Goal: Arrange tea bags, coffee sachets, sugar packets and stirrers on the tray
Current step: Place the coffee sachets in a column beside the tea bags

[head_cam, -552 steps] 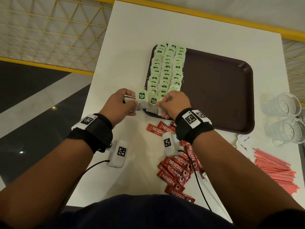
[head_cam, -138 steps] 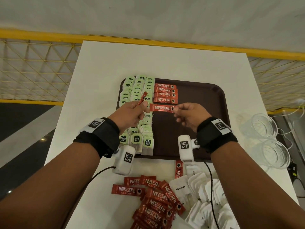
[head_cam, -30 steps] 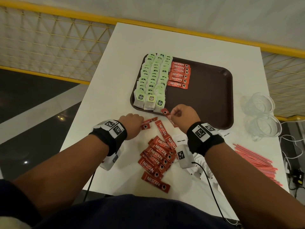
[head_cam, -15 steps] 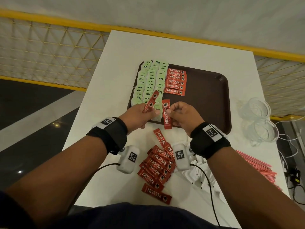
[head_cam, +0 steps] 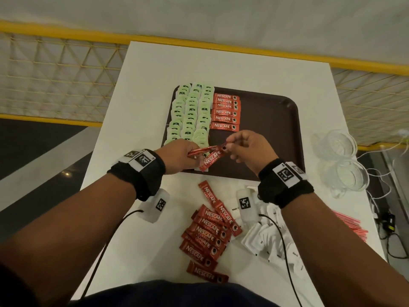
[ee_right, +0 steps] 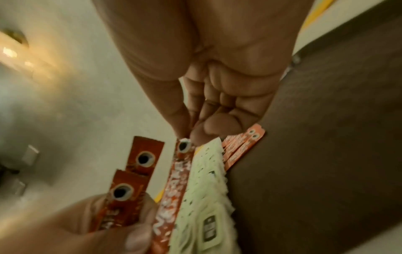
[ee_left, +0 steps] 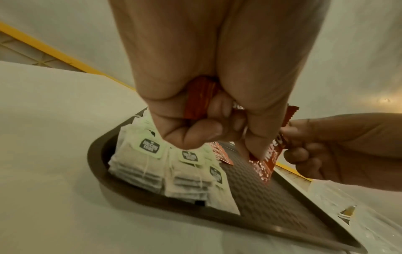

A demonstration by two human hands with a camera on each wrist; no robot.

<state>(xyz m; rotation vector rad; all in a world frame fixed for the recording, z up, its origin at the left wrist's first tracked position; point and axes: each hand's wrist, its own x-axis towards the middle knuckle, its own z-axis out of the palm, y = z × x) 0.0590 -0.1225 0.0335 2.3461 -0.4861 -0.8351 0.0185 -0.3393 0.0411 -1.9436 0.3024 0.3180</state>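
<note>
Head view: since a second ago both hands have lifted from the tabletop pile; left hand grips 2 sachets, right hand pinches 1 sachet above the tray's near edge, ready for the coffee row.

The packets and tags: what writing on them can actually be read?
"NESCAFE CLASSIC": red coffee sachets on the tray, the loose pile, and the sachet in the right hand.
Green tea bag tags: dark logo, blurred.
White sugar packets: print too small.
Wrist markers: coded squares, no words.
</note>
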